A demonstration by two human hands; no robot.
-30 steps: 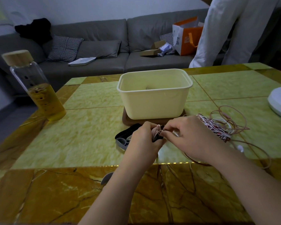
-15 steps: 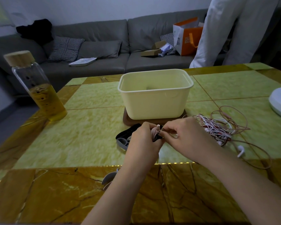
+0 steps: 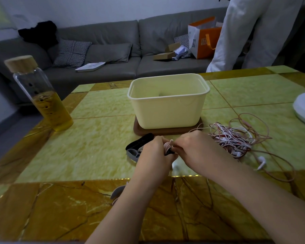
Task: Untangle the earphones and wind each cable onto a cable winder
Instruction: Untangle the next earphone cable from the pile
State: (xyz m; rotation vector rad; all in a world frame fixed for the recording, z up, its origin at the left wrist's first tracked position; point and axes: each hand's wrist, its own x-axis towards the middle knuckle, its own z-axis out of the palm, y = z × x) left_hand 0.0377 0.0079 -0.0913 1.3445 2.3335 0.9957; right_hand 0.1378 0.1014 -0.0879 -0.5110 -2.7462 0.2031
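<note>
**Pink cable on the winder, the rest in a knot**

A small dark cable winder (image 3: 169, 152), wrapped with coils of pale pink earphone cable (image 3: 167, 146), is pinched between the left hand (image 3: 153, 155) and the right hand (image 3: 195, 152), just above the table. Just to its right lies a tangled heap of thin pink, white and red earphone cables (image 3: 232, 140). Wide pink loops spill from the heap towards the right. A white earbud (image 3: 261, 162) lies at the heap's near side. Left of the hands, a flat black winder (image 3: 141, 140) and a grey winder with cut-outs (image 3: 133, 154) lie together.
</note>
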